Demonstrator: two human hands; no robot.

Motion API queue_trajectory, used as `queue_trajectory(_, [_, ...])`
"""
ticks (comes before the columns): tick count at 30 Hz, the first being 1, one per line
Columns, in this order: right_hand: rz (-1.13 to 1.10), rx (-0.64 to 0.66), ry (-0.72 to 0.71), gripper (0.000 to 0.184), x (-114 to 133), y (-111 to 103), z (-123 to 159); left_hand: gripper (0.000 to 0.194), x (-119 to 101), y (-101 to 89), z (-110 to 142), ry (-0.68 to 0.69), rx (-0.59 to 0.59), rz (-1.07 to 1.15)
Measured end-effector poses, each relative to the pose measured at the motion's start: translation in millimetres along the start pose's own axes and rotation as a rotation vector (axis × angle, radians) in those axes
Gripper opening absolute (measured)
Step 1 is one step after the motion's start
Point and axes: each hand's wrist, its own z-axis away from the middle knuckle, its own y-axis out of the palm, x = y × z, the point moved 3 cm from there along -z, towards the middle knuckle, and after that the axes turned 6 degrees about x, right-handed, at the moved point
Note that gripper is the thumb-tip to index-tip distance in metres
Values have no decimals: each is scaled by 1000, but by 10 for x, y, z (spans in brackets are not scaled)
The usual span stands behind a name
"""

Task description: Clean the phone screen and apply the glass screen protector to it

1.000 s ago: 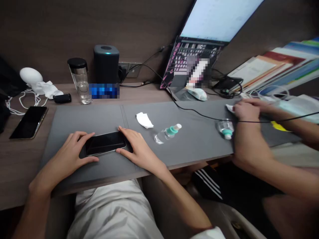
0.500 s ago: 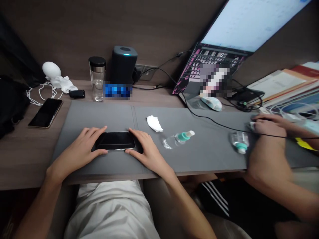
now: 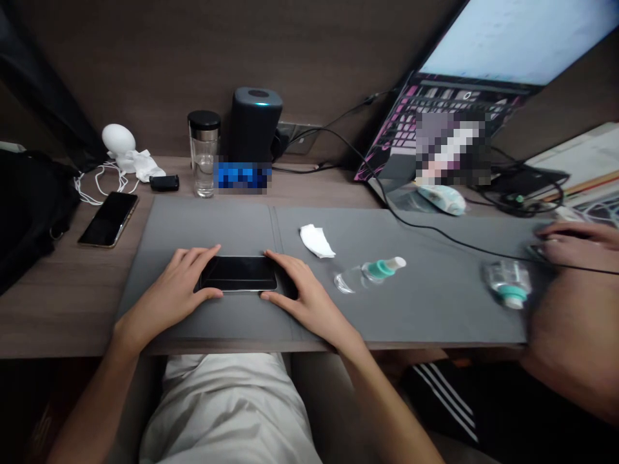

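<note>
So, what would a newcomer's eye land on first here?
Probably the dark phone on the grey mat, framed by the left hand and right hand. Next might come the bright laptop screen at the upper right, then the clear, green-collared bottle lying right of the hands.

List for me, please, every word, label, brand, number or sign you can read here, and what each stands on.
No word, brand or number can be read.
Laptop screen: too blurred to read.
Keyboard: key markings too small.
Blue item before the dark device: pixelated, unreadable.
Phone between the left hand and right hand: dark screen, no text visible.
Spray bottle beside it: no lettering visible.
</note>
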Motion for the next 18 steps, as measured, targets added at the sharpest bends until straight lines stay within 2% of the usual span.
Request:
queue_trajectory(3, [-13,-8,4,68,-4,3,3,74,-14,-10,8,-8,8,6])
queue_trajectory(6, [-92,-29,4,52,8,0,0,75,-14,-15,12,-8,13,-12])
queue_trajectory(8, [-83,-110,-35,46,49,-50,9,76,-8,-16,14,-9,16,-29])
queue_trajectory(10, [5,-240,-93,41,123,-155,50,77,-1,-18,16,-14,17,-39])
queue_trajectory(12, [83,-312,-98,35,202,-286,118,76,0,-22,20,-12,13,-47])
queue_trajectory(14, [78,-245,5,31,250,-402,191,73,-10,-29,21,7,-1,-65])
queue_trajectory(16, [80,-77,172,37,267,-475,263,68,-24,-40,19,27,-23,-86])
queue_trajectory(18, [121,37,252,41,289,-523,324,65,-37,-57,15,34,-49,-103])
